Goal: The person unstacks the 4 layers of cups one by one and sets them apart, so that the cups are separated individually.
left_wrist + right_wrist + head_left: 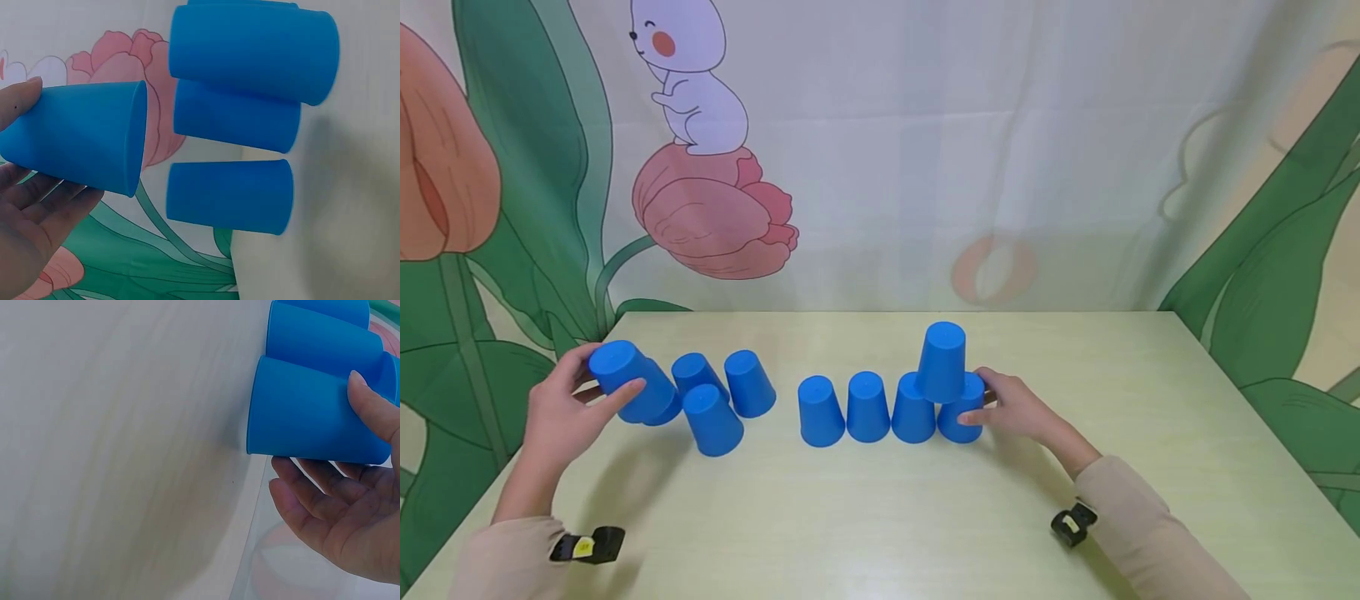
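A smooth blue cup, mouth down and raised, hangs at ten o'clock from four matching upended cups in a loose cluster, partly hiding one. Towards three o'clock, four more inverted cups stand in a close row, and a tenth cup, also mouth down, bridges the two at its three-o'clock end.

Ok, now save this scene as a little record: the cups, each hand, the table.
Row: four upside-down cups
Top cup: upside down across the row's two rightmost cups
Other cups: four, upside down, left of the row
Left hand: holds a raised cup
Right hand: holds the row's rightmost cup
Table: pale
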The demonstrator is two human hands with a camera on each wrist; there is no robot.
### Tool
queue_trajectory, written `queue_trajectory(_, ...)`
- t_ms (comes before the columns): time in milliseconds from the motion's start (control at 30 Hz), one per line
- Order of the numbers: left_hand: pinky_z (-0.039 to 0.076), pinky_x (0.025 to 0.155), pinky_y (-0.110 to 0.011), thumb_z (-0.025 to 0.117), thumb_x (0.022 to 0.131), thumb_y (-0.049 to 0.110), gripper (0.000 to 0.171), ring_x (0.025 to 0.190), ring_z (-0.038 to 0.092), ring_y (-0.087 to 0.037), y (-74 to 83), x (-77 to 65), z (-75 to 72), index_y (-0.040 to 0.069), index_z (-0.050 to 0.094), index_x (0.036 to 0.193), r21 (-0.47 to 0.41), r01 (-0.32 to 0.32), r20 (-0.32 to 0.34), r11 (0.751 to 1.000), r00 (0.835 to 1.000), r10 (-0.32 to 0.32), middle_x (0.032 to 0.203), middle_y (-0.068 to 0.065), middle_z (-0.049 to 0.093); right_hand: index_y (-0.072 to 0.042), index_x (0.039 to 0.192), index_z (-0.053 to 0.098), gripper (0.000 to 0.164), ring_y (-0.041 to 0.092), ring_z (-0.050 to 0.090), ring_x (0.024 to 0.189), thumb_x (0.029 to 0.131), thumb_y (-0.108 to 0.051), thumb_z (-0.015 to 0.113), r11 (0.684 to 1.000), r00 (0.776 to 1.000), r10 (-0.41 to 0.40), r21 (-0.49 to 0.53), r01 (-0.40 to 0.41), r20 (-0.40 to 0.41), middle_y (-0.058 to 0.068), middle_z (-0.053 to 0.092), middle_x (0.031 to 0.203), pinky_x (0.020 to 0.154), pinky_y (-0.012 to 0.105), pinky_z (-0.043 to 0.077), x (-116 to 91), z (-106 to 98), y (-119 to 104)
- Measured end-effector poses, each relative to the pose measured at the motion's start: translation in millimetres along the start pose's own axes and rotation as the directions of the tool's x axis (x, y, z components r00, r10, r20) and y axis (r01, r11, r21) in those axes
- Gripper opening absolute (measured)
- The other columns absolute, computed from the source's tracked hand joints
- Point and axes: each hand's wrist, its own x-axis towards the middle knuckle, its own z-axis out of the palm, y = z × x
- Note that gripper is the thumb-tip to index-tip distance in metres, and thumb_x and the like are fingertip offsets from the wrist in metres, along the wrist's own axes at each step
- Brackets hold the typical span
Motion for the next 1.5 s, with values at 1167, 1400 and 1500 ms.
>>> queue_trajectory(1167,0.038,0.084,-0.064,0.065,0.073,0.057,0.094,0.115,0.038,-0.050,-95.8,7.3,39.4,0.000,0.027,0.137,0.123,0.117,0.297,0.985,0.943,-0.149,0.133,-0.030,0.037,0.003,0.119,0.047,0.057,0.033,0.056,0.099,0.078,-0.027,0.072,1.000,1.000,-0.026,0.001,0.026,0.001,0.018,0.058,0.112,0.080,0.045,0.050,-1,-1,-1)
queue_trajectory(1400,0.041,0.081,-0.064,0.059,0.074,0.063,0.097,0.117,0.038,-0.048,-113.5,10.7,39.5,0.011,0.016,0.145,0.117,0.099,0.232,0.988,0.965,-0.124,0.136,-0.026,0.036,0.002,0.121,0.046,0.057,0.033,0.056,0.100,0.079,-0.027,0.072,1.000,1.000,-0.007,-0.004,0.007,-0.002,0.018,0.057,0.113,0.081,0.045,0.050,-1,-1,-1)
queue_trajectory(1500,0.045,0.081,-0.057,0.057,0.078,0.059,0.088,0.116,0.042,-0.043,-118.4,14.4,35.7,0.016,0.019,0.145,0.126,0.049,0.161,0.991,0.984,-0.070,0.134,-0.020,0.040,0.002,0.120,0.046,0.057,0.033,0.056,0.099,0.078,-0.027,0.072,1.000,1.000,-0.007,-0.003,0.007,-0.001,0.018,0.057,0.113,0.081,0.045,0.050,-1,0,-1)
